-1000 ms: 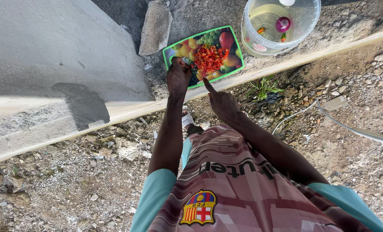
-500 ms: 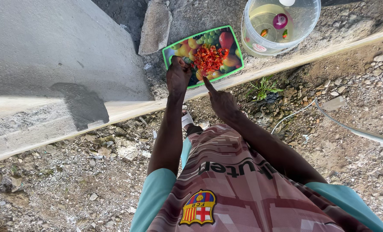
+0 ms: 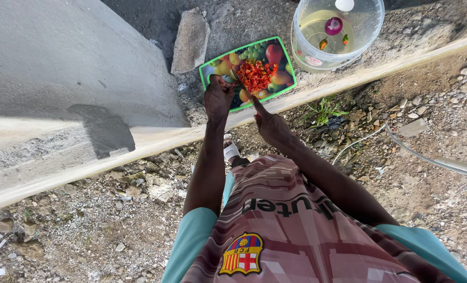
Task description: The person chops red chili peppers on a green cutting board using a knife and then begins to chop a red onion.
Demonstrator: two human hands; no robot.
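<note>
Loose red pile on a picture board, bucket beside it

Down at the fingertips first: the left hand is curled closed at the near-left corner of the cutting board, fingers bent around something small and pale that I cannot make out. The right hand lies flatter, its fingers stretched together and pointing up at the heap of chopped red peppers; whether it grips a blade or anything else cannot be told from this angle.

That heap sits in the middle of the board, a loose mound of small wet-looking bits, red with orange flecks. By my judgement it is light, soft and slippery, likely to scatter or smear if pinched, so it would be better scraped together and scooped from below, or carried on the board itself. The board looks thin, stiff and light, green-rimmed with a printed fruit picture; its long edges are the natural places to take hold, kept level so nothing slides off. It rests on rough ground next to a flat grey stone.

Just beside the board's far-right corner stands a clear plastic bucket. It holds yellowish water, in which float a few small whole peppers, red and orange, and a round pink object. Filled so, it would be heavy and would slosh.
</note>
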